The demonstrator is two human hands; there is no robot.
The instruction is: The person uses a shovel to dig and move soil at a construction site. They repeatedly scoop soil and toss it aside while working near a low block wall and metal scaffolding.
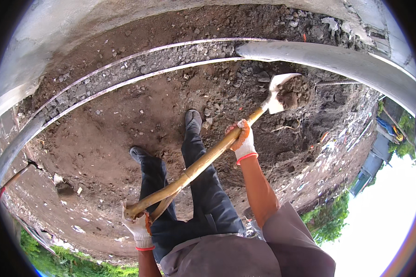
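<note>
Head view: left hand (138, 231) grasps the near end of a wooden-handled shovel (185, 177); right hand (243, 140) is clenched farther along. Blade (274, 91) lies beyond the right hand, bearing dark soil (295, 93). Toward the far edge of the ground (101, 134), an open channel (217, 61) contains grey rubble (166, 56).

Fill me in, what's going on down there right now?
A person wearing work gloves is holding a wooden-handled shovel with both hands. The left hand grips the forked top end of the handle, and the right hand is wrapped around the shaft close to the blade. A clump of dark soil sits at the blade, off to the right of the feet, just short of a long grey pipe.
</note>
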